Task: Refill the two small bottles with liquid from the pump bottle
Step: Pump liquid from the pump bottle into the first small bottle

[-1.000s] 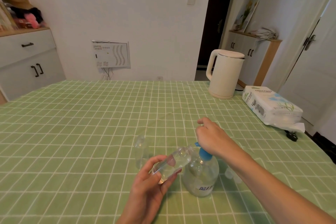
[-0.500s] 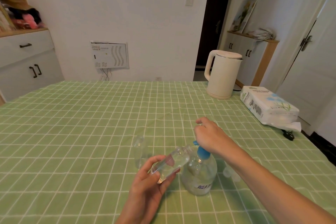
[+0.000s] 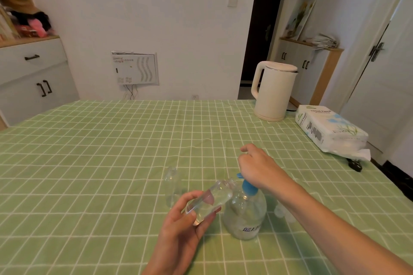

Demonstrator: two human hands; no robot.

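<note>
A clear pump bottle (image 3: 245,214) with a blue pump top stands on the green checked tablecloth near the front. My right hand (image 3: 257,166) rests on the pump head, palm down, fingers curled. My left hand (image 3: 185,225) holds a small clear bottle (image 3: 210,201) tilted, its open mouth up against the blue spout. A second small clear bottle (image 3: 171,185) stands upright just left of it, untouched. Small clear caps (image 3: 280,211) lie right of the pump bottle, partly hidden by my right forearm.
A cream electric kettle (image 3: 273,90) stands at the table's far right, with a pack of tissue paper (image 3: 328,129) beside it near the right edge. A dark plug (image 3: 355,165) lies by that pack. Cabinets line the left and right walls.
Both hands and the bottles hold almost the same pose; my right hand stays on the pump head and the view has shifted slightly.
</note>
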